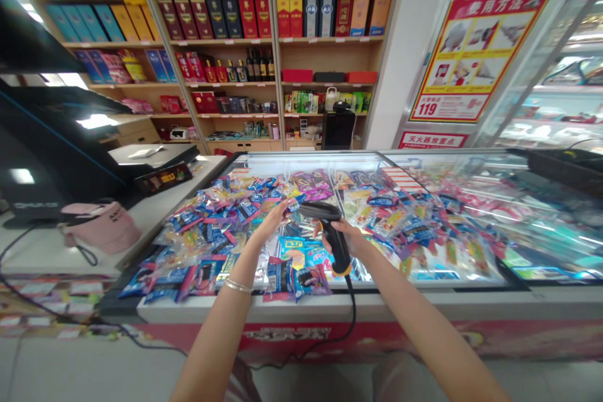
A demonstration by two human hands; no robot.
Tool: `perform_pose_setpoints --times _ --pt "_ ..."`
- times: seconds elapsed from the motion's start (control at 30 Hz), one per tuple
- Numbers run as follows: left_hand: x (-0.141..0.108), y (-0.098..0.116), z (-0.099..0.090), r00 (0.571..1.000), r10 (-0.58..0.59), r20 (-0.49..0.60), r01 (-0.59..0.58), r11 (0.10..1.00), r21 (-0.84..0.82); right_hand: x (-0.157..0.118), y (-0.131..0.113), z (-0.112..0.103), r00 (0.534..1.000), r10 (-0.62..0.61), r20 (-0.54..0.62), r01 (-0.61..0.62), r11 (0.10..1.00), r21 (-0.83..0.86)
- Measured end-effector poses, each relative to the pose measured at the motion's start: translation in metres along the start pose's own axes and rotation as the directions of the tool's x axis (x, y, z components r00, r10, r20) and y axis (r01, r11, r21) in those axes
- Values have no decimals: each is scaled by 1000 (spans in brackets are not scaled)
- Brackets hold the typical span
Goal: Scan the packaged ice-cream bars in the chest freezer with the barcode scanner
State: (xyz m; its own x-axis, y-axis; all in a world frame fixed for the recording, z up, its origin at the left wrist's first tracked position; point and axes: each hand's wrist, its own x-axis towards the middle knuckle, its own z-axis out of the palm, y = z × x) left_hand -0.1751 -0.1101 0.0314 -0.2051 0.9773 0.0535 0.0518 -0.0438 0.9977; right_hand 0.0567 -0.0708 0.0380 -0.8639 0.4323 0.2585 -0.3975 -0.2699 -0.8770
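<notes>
My right hand (346,235) is wrapped round the handle of a black and yellow barcode scanner (335,242), its head turned leftward and its cable hanging over the freezer's front. Just left of the scanner head, my left hand (279,213) pinches a small blue-and-white packet (294,203), partly hidden by the fingers. Both hands are above a chest freezer (202,308) whose glass top is heaped with bagged snacks. Two blue and purple snack bags (296,279) lie at the front edge, between my forearms. Flat light-blue packages (304,253) show behind them.
On the left counter stand a black checkout terminal (51,157) and a pink container (101,226). The scanner's cable (325,344) loops low before the freezer. Shelves of boxed goods (217,19) line the back wall. A dark tray (565,173) sits at the right.
</notes>
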Motion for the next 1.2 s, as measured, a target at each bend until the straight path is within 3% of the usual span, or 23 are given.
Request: perform_pose_setpoints --times 0.53,0.93,1.07,1.2 --pt "-12 19 8 993 113 -18 -107 974 201 0 -1 4 998 30 48 -28 999 -36" --pt "-7 13 5 993 115 -24 -108 975 197 1 -1 2 999 45 28 -45 999 -25" --pt "-2 10 2 987 128 -95 -107 974 199 -3 -9 4 997 52 -49 -50 998 34" --pt "2 15 8 978 179 -109 -151 963 222 -33 -26 -4 975 -33 -218 52 995 83"
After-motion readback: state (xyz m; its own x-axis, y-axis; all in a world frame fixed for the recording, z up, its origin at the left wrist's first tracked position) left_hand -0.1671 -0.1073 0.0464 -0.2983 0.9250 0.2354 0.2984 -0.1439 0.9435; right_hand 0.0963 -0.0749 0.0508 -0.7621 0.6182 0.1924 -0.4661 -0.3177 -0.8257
